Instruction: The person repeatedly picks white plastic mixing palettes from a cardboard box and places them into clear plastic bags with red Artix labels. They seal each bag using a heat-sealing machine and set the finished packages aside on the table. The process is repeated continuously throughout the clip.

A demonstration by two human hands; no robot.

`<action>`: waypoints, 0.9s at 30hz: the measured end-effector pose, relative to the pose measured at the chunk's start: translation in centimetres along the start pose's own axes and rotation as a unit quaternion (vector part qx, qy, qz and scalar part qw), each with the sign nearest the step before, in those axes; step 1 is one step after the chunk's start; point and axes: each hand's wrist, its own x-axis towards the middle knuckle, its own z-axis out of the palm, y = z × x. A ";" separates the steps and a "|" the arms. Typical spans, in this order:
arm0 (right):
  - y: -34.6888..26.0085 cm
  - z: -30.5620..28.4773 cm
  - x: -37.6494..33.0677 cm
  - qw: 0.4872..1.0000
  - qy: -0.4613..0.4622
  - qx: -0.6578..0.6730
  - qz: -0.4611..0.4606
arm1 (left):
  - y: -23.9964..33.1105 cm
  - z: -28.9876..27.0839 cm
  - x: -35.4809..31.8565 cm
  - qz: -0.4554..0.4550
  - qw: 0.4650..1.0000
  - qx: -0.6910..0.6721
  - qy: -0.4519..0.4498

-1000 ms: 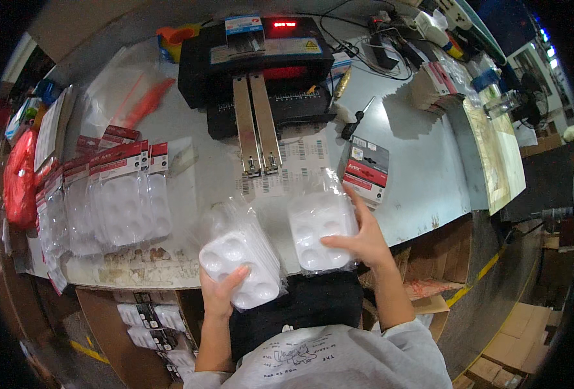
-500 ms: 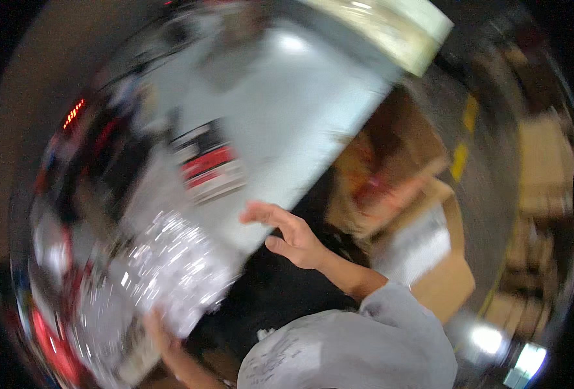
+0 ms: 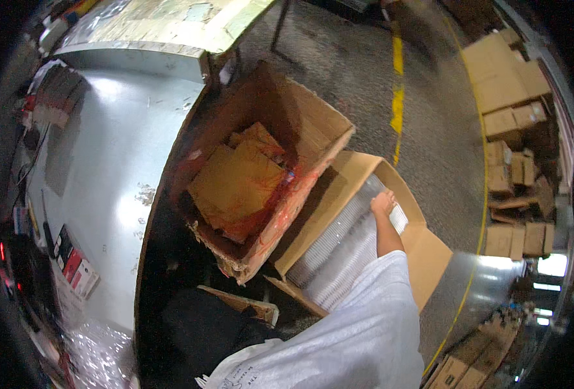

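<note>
My right hand (image 3: 383, 203) reaches down into an open cardboard box on my right, its fingers curled at the far end of the contents. Tightly packed rows of thin, whitish translucent pieces (image 3: 339, 253) fill that box (image 3: 429, 262). What the fingers grip is too small to make out. My left hand is out of view. On the pale workbench (image 3: 109, 214) at left lie a red, black and white printed box (image 3: 76, 262) and, nearer me, a heap of shiny clear plastic packets (image 3: 99, 353).
Between bench and packed box stands a larger worn carton (image 3: 326, 120), with cardboard pieces (image 3: 238, 185) inside and red marks on its wall. A raised shelf (image 3: 164, 26) borders the bench's far end. Yellow floor lines (image 3: 397, 84) and stacked cartons (image 3: 507, 123) lie to the right.
The view has swung right, away from the bench. My right hand has moved from above the bench edge into the box of packed pieces, and its fingers have curled. My left hand has left the view.
</note>
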 end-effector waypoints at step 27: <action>-3.8 -1.6 -7.0 0.895 0.192 0.384 -0.124 | 3.1 -3.9 -0.3 -0.254 0.861 -0.413 -0.155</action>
